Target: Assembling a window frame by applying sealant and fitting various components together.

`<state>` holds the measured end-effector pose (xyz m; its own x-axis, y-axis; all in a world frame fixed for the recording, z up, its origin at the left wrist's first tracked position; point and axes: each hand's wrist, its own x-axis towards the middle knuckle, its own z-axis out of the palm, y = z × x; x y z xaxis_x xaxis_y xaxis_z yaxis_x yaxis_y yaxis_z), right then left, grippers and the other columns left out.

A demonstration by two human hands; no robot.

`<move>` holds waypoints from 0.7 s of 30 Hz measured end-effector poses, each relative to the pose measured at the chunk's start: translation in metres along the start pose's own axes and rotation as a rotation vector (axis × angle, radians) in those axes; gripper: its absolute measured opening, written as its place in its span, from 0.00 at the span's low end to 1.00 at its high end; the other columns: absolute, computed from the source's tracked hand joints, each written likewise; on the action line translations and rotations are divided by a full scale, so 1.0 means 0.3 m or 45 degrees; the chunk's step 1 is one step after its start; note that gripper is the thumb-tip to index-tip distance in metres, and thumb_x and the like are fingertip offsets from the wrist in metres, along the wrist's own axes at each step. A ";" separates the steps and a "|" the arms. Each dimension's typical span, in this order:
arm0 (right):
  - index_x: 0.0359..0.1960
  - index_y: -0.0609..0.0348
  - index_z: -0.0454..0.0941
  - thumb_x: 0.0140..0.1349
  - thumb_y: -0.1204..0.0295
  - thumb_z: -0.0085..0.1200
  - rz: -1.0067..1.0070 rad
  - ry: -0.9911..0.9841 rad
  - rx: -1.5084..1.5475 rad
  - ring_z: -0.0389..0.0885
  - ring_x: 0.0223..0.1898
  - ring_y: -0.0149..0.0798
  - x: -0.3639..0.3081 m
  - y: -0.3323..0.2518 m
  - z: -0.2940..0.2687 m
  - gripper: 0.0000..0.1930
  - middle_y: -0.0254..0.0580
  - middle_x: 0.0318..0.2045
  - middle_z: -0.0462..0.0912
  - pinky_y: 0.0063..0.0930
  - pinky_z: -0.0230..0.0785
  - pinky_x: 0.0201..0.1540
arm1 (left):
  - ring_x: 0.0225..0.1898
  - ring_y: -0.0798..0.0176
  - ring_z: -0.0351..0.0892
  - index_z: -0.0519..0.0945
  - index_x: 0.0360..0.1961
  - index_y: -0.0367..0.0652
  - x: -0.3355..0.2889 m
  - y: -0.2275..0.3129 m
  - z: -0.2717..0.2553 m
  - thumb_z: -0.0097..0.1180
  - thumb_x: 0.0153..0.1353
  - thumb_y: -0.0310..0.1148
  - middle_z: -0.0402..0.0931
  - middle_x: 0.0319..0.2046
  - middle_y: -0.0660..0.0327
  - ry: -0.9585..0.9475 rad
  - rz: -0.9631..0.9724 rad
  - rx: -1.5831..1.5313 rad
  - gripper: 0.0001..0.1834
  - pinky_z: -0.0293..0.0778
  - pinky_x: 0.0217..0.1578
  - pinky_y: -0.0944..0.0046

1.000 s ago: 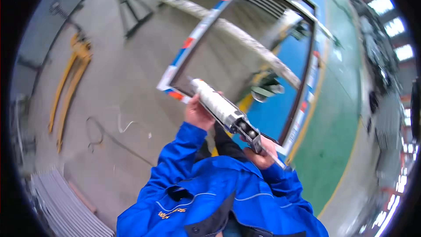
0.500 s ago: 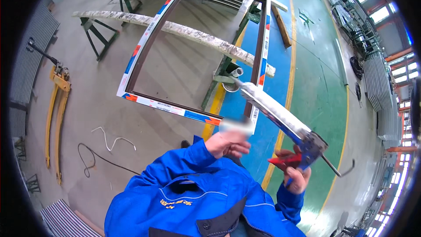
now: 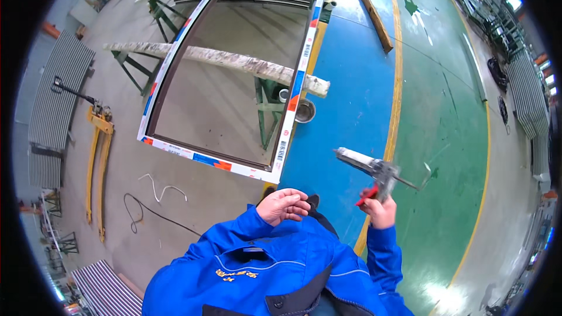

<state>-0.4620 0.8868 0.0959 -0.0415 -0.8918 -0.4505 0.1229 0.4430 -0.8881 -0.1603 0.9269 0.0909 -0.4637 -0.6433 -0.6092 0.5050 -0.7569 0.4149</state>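
Note:
My right hand grips a caulking gun by its red trigger and handle. The gun's pale cartridge points up and to the left, and a bent metal rod sticks out behind. My left hand is raised in front of my chest with its fingers curled toward the thumb. Whatever lies inside those fingers, if anything, is hidden. Just beyond the left hand is the near right corner of a dark rectangular frame covered with white, blue and orange protective film. Neither hand touches the frame.
Green trestles and a paint-spotted beam support the frame. A round bucket stands beside its right side. On the left are a yellow pallet jack, a dark cable and stacked profiles. A wooden bar lies farther off.
The caulking gun has moved down and left, away from the frame, and turned flatter. My left hand has drawn back slightly from the frame's corner; the frame now appears farther left.

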 end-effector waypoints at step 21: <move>0.32 0.64 0.76 0.44 0.73 0.54 0.356 -0.184 -0.747 0.79 0.18 0.42 1.017 0.439 0.651 0.12 0.47 0.18 0.79 0.37 0.72 0.23 | 0.39 0.59 0.80 0.70 0.50 0.37 0.239 0.248 0.024 0.47 0.67 0.34 0.78 0.40 0.51 0.367 0.306 -0.105 0.15 0.78 0.40 0.62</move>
<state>-0.2649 0.6551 -0.1406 0.0520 -0.7215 -0.6905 -0.4522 0.5994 -0.6604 -0.1611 0.8237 0.0831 -0.1068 -0.7336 -0.6712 0.6367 -0.5689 0.5205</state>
